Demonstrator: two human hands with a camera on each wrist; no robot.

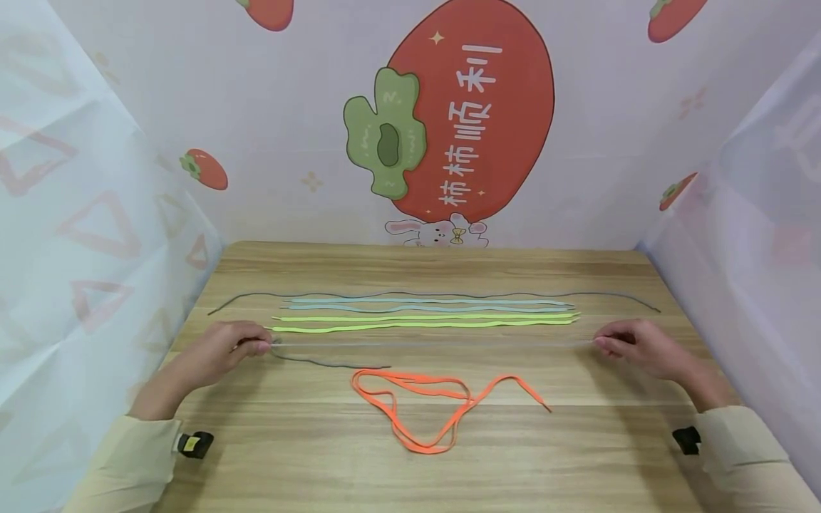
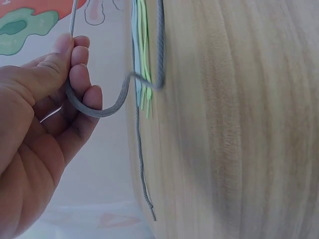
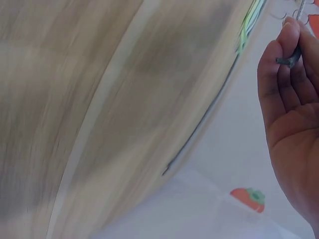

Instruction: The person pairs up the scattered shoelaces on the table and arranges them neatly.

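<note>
A thin grey shoelace (image 1: 436, 345) is stretched level between both hands, above the table. My left hand (image 1: 234, 345) pinches it between thumb and fingers. From that hand its loose tail (image 2: 99, 112) curves down and lies on the wood, as the left wrist view shows. On the other side my right hand (image 1: 638, 348) pinches the lace close to its tip (image 3: 285, 60), which pokes out below the fingers. Just beyond the stretched lace lie two yellow-green shoelaces (image 1: 423, 325), then light blue shoelaces (image 1: 430, 300), then another dark grey shoelace (image 1: 609, 293), all roughly straight.
An orange shoelace (image 1: 420, 449) lies looped on the near middle of the wooden table (image 1: 288, 456). Printed white sheeting (image 1: 269, 142) rises behind the table's back edge and along both sides.
</note>
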